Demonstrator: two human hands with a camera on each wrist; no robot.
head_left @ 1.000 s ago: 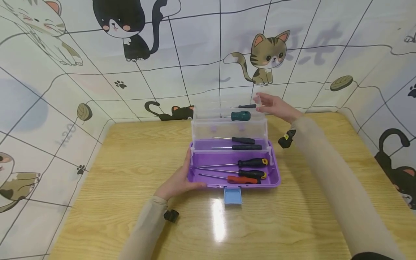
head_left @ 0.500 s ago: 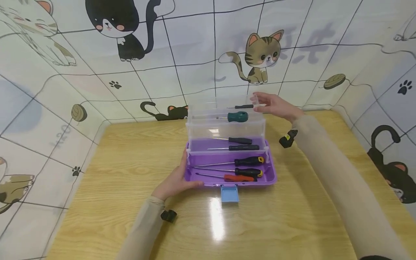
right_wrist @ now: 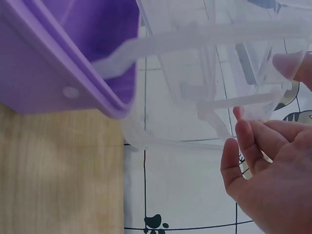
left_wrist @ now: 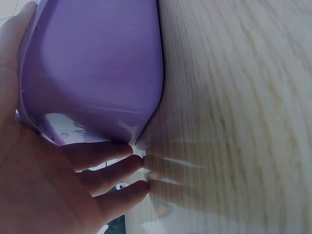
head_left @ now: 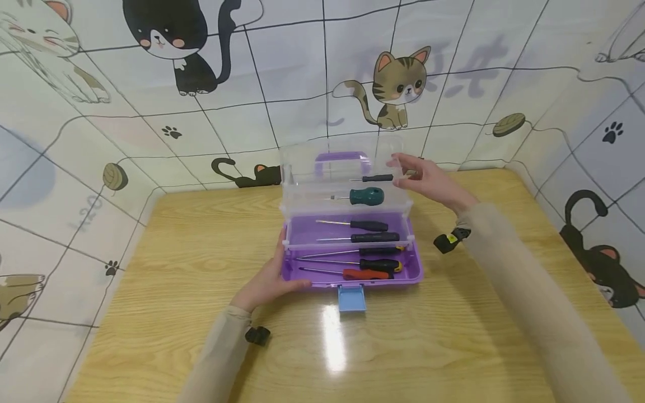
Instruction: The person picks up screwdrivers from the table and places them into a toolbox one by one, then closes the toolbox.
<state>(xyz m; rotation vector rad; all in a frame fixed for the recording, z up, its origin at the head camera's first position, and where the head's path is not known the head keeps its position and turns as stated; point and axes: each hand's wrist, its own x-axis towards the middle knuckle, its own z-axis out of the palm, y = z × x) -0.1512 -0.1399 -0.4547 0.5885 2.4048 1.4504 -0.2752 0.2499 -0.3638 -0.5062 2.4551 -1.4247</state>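
A purple toolbox (head_left: 416, 267) lies open on the table, its clear trays raised on hinged arms. My left hand (head_left: 264, 284) holds its left end, thumb along the front edge; in the left wrist view the fingers reach down its purple wall (left_wrist: 97, 58). At the right end of the upper tray (head_left: 307, 196), my right hand (head_left: 430, 180) pinches the clear plastic between thumb and fingers. That tray carries a stubby green screwdriver (head_left: 367, 196) and a small black one (head_left: 378, 178). Two black screwdrivers lie in the lower tray (head_left: 302, 243). Below, a red-handled screwdriver (head_left: 367, 274) sits beside two black-and-yellow ones.
A blue latch (head_left: 351, 299) hangs off the front of the toolbox. Behind the trays stands the clear lid with a purple handle (head_left: 342, 156). A wall covering with cartoon cats (head_left: 297, 84) borders the wooden table (head_left: 201, 235) at the back and sides.
The trays have swung down and toward me, with my right hand moving along. The lower tray now overlaps the rearmost black-and-yellow screwdriver, and the lid's purple handle shows. My left hand stays on the toolbox.
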